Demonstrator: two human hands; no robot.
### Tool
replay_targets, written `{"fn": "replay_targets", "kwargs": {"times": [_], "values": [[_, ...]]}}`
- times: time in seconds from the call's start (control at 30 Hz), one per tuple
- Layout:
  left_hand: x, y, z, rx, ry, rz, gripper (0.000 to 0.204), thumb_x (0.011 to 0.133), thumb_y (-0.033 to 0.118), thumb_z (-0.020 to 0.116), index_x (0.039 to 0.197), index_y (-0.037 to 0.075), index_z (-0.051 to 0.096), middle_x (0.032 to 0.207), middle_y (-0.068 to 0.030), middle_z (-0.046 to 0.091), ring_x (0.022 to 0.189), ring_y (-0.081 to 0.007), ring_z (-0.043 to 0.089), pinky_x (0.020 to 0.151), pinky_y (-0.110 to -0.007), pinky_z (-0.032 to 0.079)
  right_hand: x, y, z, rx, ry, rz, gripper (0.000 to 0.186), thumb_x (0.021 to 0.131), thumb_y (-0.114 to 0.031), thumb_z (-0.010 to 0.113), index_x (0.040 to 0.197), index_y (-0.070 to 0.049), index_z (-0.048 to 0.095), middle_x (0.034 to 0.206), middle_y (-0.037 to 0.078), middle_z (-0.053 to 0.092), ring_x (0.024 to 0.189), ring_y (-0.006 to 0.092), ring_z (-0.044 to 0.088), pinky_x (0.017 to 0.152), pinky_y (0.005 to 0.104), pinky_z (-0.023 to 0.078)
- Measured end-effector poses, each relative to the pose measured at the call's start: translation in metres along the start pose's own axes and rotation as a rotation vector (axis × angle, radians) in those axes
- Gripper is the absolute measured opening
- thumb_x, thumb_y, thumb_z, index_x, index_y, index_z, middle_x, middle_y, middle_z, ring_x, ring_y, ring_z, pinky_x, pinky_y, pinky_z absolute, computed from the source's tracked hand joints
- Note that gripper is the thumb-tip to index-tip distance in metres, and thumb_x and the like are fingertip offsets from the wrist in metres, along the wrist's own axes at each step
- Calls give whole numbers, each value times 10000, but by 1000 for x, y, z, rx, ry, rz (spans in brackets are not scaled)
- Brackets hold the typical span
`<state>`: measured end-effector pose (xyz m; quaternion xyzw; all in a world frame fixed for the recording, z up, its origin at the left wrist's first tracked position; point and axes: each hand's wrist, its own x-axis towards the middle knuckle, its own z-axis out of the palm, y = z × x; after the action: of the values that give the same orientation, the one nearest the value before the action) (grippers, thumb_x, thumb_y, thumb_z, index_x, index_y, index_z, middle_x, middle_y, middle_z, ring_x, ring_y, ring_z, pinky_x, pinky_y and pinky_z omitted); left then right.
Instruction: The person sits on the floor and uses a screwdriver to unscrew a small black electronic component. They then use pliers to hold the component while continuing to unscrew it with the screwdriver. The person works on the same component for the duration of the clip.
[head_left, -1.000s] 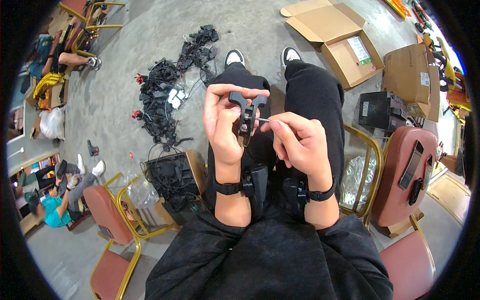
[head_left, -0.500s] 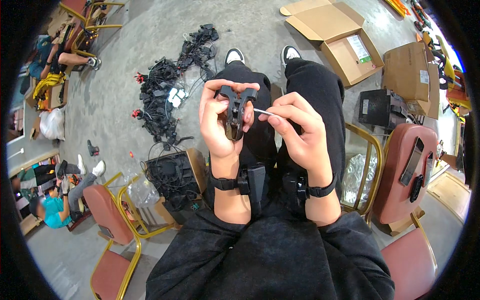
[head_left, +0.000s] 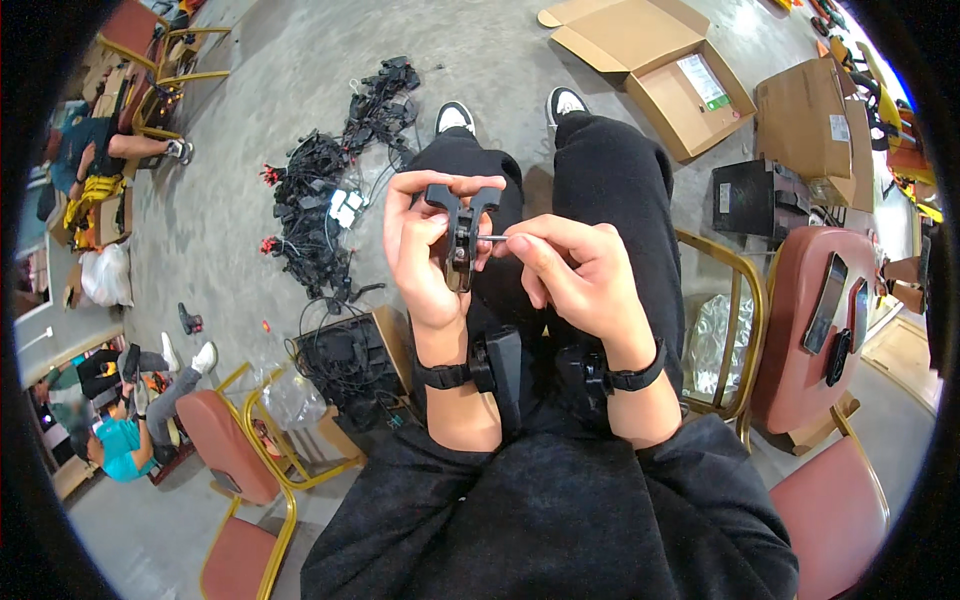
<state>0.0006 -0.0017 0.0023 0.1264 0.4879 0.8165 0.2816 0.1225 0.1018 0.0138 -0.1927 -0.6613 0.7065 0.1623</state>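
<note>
My left hand point(head_left: 428, 275) is wrapped round a black forked part point(head_left: 463, 220), which looks like a small clamp with two prongs at its upper end. Between the thumb and fingers of my right hand point(head_left: 580, 275) is a thin metal rod point(head_left: 493, 238). The rod's tip meets the right side of the clamp-like part near its middle, but I cannot tell whether it sits in a hole. Its other end is hidden in my fingers. Both wrists carry black strapped devices.
A heap of black cables and parts point(head_left: 315, 190) lies on the floor ahead left. Ahead right stand an open cardboard box point(head_left: 690, 125) and a black box point(head_left: 755, 200). A red chair point(head_left: 810, 330) at my right holds phones. Other people sit far left.
The metal rod has gone from slanting beside the clamp-like part to lying level against its side. My right hand has moved left and its fingers have curled in more.
</note>
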Motion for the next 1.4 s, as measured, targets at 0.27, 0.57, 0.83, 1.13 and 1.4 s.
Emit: {"fn": "replay_targets", "kwargs": {"times": [0.27, 0.57, 0.83, 1.13, 1.4], "values": [[-1, -4, 4, 144, -41, 93, 319, 872, 184, 463, 1145, 19, 480, 1063, -340, 671, 591, -174, 571, 482, -263, 459, 1, -6, -9, 346, -118, 387, 321, 1059, -280, 556, 974, -7, 701, 520, 17, 572, 331, 59, 440, 327, 207, 312], [0, 1, -9, -286, -28, -18, 322, 885, 221, 447, 1121, 9, 505, 1031, -327, 675, 566, -199, 578, 483, -290, 476, 2, 7, -1, 282, -32, 4, 203, 1009, -165, 648, 1010, 10, 749, 879, 2, 715, 738, 35, 530, 647, 220, 434], [-5, -3, 2, -184, -144, 49, 375, 846, 211, 433, 1131, -21, 511, 1033, -319, 684, 1062, -379, 675, 892, -416, 568, 1, 13, 3, 353, -65, 149, 203, 942, -167, 742, 1071, -16, 700, 855, -70, 626, 724, -2, 468, 622, 177, 369], [-14, -12, 24, -100, -141, 120, 373, 799, 163, 434, 1127, -11, 463, 1044, -312, 682, 1077, -395, 649, 1038, -502, 476, -5, 14, -5, 261, -76, 77, 471, 846, -139, 821, 1244, 6, 615, 837, -89, 532, 704, 9, 418, 615, 192, 337], [-39, -23, 31, 172, -56, 343, 337, 837, 6, 411, 1167, -12, 472, 1127, -222, 605, 1012, -264, 603, 953, -388, 486, -25, 7, -11, 108, -17, 109, 691, 839, -395, 798, 1307, 58, 567, 1157, 54, 655, 1015, 125, 616, 921, 277, 476]]}}
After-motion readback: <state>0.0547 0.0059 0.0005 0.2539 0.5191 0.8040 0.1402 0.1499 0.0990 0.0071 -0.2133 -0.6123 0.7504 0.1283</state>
